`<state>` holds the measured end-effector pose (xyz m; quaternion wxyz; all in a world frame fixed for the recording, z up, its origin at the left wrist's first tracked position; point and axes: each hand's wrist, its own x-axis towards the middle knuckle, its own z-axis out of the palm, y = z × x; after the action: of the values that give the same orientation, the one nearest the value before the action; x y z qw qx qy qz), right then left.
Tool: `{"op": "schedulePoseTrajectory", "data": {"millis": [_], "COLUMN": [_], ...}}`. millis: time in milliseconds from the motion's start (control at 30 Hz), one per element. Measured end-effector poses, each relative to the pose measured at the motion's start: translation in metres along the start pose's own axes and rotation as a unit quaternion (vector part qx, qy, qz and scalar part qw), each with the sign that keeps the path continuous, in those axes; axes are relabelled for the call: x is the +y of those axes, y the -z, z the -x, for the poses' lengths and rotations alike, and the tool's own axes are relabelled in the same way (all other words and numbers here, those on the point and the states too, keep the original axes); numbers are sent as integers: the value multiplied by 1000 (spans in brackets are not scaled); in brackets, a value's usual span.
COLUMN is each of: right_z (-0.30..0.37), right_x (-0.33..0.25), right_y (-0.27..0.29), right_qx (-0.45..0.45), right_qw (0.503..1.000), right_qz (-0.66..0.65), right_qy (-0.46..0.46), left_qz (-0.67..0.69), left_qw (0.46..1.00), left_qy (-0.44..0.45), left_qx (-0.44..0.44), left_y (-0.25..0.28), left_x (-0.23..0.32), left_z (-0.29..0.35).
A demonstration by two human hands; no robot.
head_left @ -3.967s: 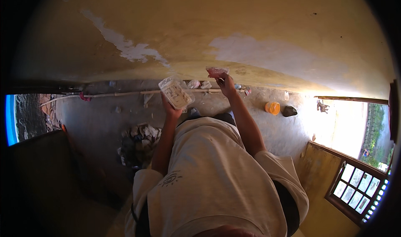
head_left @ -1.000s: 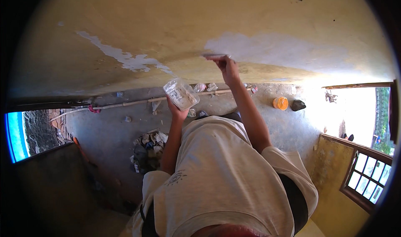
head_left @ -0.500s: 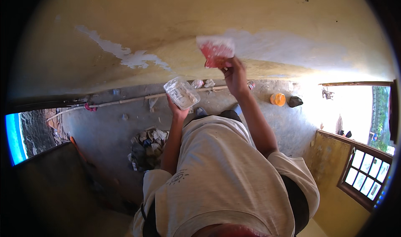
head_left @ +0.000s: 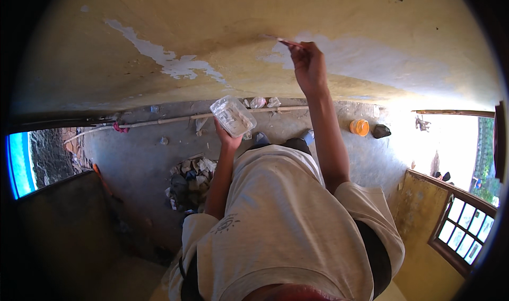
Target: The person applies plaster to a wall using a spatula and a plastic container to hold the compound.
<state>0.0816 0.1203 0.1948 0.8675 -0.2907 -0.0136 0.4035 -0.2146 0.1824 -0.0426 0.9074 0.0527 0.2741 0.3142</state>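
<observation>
My left hand holds a clear plastic tub from below, tilted, with whitish paste smeared inside. My right hand reaches up to the yellow wall, pinching a thin red putty spreader. The spreader is seen edge-on, its far edge at or very close to the wall; I cannot tell if it touches. Beside it lies a pale, whitish patch on the wall. Farther left, another bare patch shows where paint has peeled.
A long pole lies along the wall's foot. An orange bucket and a dark bag stand to the right. Left of me is a heap of rubbish. A bright doorway and a framed window are at the right.
My right hand has moved up and slightly right, and the spreader has turned from its paste-covered flat face to edge-on, nearer the wall. The left hand still holds the tub.
</observation>
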Motion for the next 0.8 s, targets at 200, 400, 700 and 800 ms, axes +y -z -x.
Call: {"op": "schedulePoseTrajectory", "data": {"millis": [200, 400, 700, 800], "right_z": [58, 44, 30, 41], "right_x": [-4, 71, 96, 97], "right_y": [-6, 114, 115, 96], "right_qx": [-37, 84, 35, -11], "right_qw": [996, 972, 874, 663], "right_qz": [19, 215, 475, 701], "right_qy": [75, -33, 99, 262], "left_qz": [6, -4, -15, -8], "left_qw": [1000, 1000, 1000, 1000], "left_qy": [5, -5, 3, -8], "left_qx": [-1, -1, 9, -3], "left_y": [14, 6, -11, -6], "left_x": [-1, -3, -1, 0], "left_z": [-3, 1, 8, 7]}}
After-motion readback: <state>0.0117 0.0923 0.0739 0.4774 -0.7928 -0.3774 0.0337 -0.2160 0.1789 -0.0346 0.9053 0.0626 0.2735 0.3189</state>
